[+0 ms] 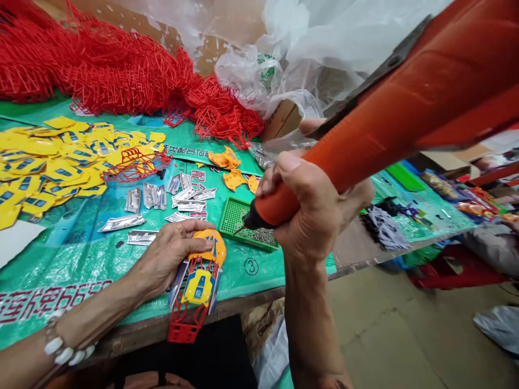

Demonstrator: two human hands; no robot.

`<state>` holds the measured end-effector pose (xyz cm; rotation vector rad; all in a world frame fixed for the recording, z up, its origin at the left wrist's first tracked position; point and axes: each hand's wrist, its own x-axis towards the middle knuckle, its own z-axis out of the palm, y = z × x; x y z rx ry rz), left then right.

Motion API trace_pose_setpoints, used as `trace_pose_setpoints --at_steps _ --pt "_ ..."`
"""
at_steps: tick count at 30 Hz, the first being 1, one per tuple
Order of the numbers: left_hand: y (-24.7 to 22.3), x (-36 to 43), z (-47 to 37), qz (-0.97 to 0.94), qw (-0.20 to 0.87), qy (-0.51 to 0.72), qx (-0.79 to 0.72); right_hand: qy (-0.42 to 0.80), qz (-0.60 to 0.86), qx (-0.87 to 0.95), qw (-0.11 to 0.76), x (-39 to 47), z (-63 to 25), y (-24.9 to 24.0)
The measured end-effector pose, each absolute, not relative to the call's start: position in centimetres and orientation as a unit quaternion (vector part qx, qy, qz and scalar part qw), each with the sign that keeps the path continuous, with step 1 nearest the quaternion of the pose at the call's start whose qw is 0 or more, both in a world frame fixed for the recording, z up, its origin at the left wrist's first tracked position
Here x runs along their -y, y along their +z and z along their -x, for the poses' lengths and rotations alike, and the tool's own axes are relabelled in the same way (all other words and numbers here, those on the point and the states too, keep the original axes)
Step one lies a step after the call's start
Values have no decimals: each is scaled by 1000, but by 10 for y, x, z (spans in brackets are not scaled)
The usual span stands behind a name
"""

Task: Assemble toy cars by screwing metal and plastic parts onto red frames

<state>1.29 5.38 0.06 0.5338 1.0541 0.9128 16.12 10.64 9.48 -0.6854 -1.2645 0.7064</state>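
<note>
One toy car (198,286) sits by the front edge of the surface (352,243), its red lower end out past the edge; I can't tell whether it rests there. It has one orange end piece, one yellow body piece, a red frame and silvery sides. The left hand (172,251) has its grip closed on the orange end, and one bracelet of pale beads (65,351) rings that wrist. The right hand (314,205) has its grip wrapped around one big orange driver (365,119), whose black nose points down at one green tray (235,210). Small screws (264,236), too many to count, lie in the tray; whether the tip touches them I can't tell.

Beyond the car I count roughly eleven loose silver pieces (191,205), some overlapping, and three loose orange pieces (225,158). One red frame (138,165) lies against a heap of yellow pieces (60,162), dozens of them. Behind is a tangled red heap (121,70), past counting, beside crumpled clear plastic (251,70). To the right lie some grey-purple parts (387,227). The driver blocks much of the upper right, and the right hand stands in front of the surface behind it.
</note>
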Motion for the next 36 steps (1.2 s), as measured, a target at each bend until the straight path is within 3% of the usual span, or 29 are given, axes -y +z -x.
trace_pose_setpoints --at_steps 19,26,32,36 --pt "2 -54 -14 -229 732 427 -479 346 347 559 668 -78 -150 80" --pt "-1 -53 -13 -231 736 432 -468 415 285 536 677 -77 -148 81" --pt "1 -51 -15 -231 729 449 -462 478 254 570 619 -77 -147 79" --pt "1 -52 -15 -243 726 443 -466 408 296 572 647 -82 -150 87"
